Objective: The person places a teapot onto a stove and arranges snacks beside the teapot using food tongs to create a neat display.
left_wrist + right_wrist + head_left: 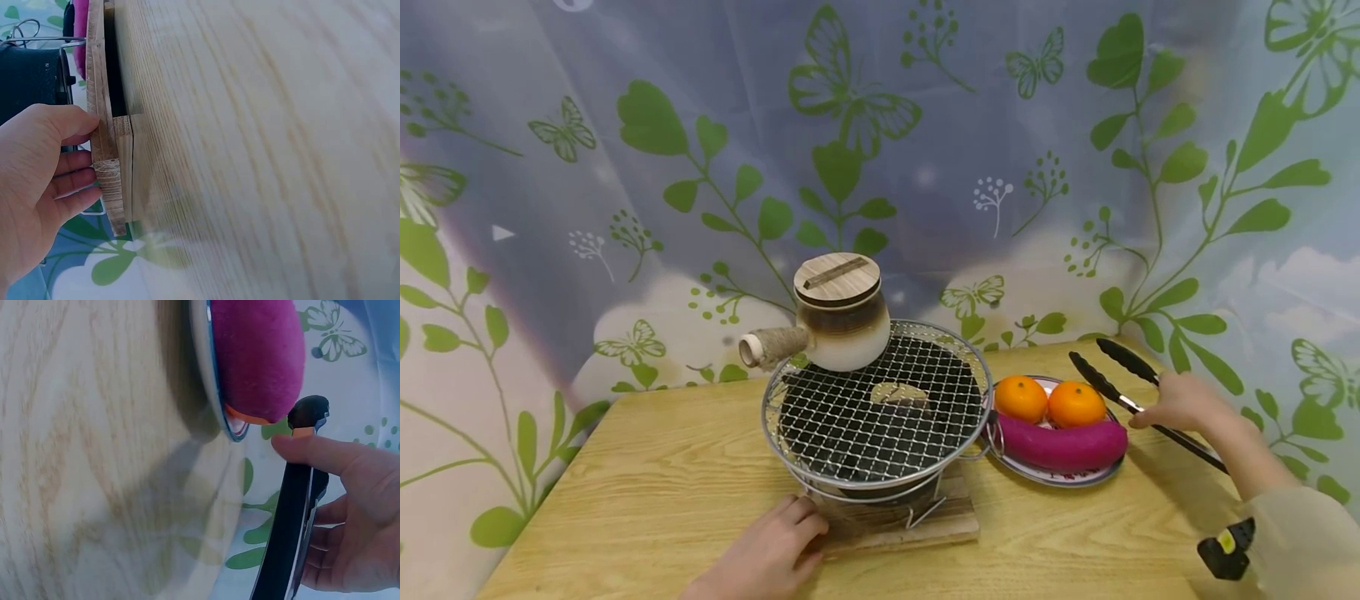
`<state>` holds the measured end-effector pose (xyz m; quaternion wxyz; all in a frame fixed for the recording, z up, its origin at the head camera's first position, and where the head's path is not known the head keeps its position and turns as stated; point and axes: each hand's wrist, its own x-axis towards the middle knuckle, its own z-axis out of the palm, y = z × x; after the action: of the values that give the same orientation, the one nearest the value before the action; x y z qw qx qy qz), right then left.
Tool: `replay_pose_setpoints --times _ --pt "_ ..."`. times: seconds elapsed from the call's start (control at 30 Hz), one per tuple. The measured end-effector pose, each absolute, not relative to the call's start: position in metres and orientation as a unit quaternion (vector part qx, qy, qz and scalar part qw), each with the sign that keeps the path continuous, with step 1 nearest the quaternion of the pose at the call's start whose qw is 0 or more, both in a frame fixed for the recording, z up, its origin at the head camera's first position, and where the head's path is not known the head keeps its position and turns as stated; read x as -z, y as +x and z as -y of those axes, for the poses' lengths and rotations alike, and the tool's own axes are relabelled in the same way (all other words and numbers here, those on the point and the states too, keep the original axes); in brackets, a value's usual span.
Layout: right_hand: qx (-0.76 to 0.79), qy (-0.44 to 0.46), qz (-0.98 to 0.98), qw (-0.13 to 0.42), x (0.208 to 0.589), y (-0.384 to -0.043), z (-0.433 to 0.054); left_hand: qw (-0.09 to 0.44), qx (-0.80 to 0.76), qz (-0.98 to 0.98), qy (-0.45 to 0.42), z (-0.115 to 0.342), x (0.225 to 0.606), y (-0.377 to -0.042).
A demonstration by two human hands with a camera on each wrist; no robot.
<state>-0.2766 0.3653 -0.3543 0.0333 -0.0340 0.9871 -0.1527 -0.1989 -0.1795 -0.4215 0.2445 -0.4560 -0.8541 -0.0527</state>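
In the head view my left hand (767, 546) is at the front left corner of the wooden board (951, 533) under a round grill (865, 450). Its thumb touches one edge of the board and the fingers touch beside the corner, as the left wrist view shows. My right hand (1195, 408) holds a pair of tongs (1123, 404) with black tips, black handles and a metal middle. The tong arms stand apart, pointing toward the backdrop. In the right wrist view the thumb lies over the tongs (284, 519), fingers behind them.
A small pot (846, 333) with a wooden lid and wrapped side handle stands on the grill's wire mesh (880, 442). Right of the grill, a plate (1048, 477) holds two oranges (1021, 398) and a long purple vegetable (1060, 446). A printed cloth (925, 167) hangs behind the table.
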Motion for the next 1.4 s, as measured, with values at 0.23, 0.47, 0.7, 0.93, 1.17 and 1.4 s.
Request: replay_pose_setpoints --times 0.23,0.47,0.7,0.93,1.17,1.4 --pt "0.121 -0.056 -0.991 0.015 0.342 -0.274 -0.363 0.252 0.064 0.852 -0.454 0.179 0.421 -0.199" --pt "0.124 -0.066 -0.990 0.033 0.331 -0.270 -0.365 0.263 0.067 0.849 -0.454 0.178 0.421 -0.198" --pt "0.103 -0.085 -0.989 0.057 0.322 -0.266 -0.369 0.259 0.068 0.849 -0.455 0.178 0.423 -0.198" --pt "0.088 -0.114 -0.984 0.109 0.310 -0.263 -0.365 0.266 0.072 0.846 -0.456 0.178 0.424 -0.198" --pt "0.081 -0.101 -0.982 0.141 0.304 -0.263 -0.357 0.263 0.070 0.848 -0.454 0.179 0.424 -0.198" --pt "0.092 -0.085 -0.974 0.187 0.296 -0.267 -0.351 0.262 0.073 0.850 -0.451 0.179 0.423 -0.197"
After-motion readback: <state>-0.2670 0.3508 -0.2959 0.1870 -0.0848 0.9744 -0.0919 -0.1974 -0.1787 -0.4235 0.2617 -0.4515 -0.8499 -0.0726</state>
